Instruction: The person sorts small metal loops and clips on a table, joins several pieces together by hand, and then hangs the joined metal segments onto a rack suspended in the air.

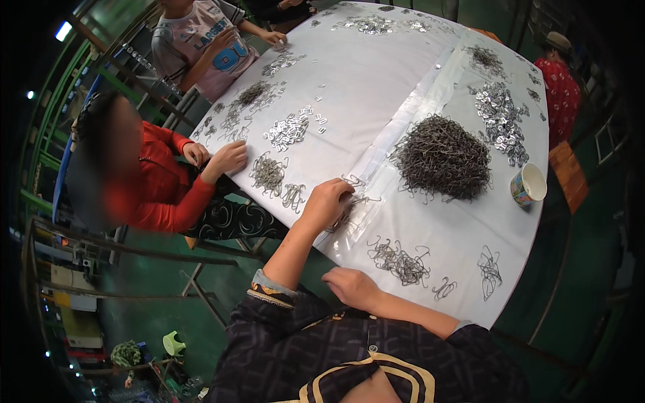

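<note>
My left hand (327, 201) reaches over the near table edge, its fingers curled down on a small heap of bent wire hooks (344, 219). Some hooks stick out beside its fingers; the fingertips are partly hidden. Just off the table edge, close to my body, my right hand (352, 286) is closed with the fingers bent in. Whatever lies inside it is hidden. To its right, a loose pile of wire hooks (402, 262) lies on the white-covered table (457, 225), with a small cluster (444, 289) and another bunch (490, 274) further right.
A large dark mound of hooks (443, 158) stands mid-table. Beyond it lie shiny metal pieces (500, 121), with a paper cup (529, 185) near the right edge. At left, a person in red (161, 174) works beside more hooks (269, 173) and silver pieces (289, 129).
</note>
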`<action>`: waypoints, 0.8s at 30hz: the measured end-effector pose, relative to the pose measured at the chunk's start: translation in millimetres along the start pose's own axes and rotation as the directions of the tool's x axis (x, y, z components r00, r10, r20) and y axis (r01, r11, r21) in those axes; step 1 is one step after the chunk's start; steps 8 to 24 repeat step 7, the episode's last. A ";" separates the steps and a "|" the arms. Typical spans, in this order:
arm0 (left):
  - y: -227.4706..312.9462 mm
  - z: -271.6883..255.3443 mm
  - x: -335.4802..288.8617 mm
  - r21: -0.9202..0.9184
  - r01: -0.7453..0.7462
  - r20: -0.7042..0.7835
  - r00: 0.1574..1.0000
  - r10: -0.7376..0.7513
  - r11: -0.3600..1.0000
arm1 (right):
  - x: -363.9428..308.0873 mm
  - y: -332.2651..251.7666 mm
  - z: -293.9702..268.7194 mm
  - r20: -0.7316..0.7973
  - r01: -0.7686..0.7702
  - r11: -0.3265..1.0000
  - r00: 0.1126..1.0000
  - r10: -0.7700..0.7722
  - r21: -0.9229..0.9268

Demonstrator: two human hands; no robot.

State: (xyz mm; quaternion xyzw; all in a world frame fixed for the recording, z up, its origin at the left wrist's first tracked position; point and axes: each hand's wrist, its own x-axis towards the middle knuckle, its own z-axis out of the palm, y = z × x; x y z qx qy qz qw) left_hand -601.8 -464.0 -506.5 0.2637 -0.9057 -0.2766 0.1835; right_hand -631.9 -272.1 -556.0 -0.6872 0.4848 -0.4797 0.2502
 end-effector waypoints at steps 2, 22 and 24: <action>-5.0 4.8 -5.4 0.135 -0.010 -0.004 1.000 0.011 0.991 | -2.8 0.2 2.3 0.005 0.009 1.000 1.000 -0.009 0.003; -9.4 31.5 -6.1 0.477 -0.122 0.093 0.992 0.088 0.871 | -2.8 -2.2 2.2 0.017 0.032 0.999 0.999 -0.031 -0.014; -9.4 31.5 -6.1 0.477 -0.122 0.093 0.992 0.088 0.871 | -2.8 -2.2 2.2 0.017 0.032 0.999 0.999 -0.031 -0.014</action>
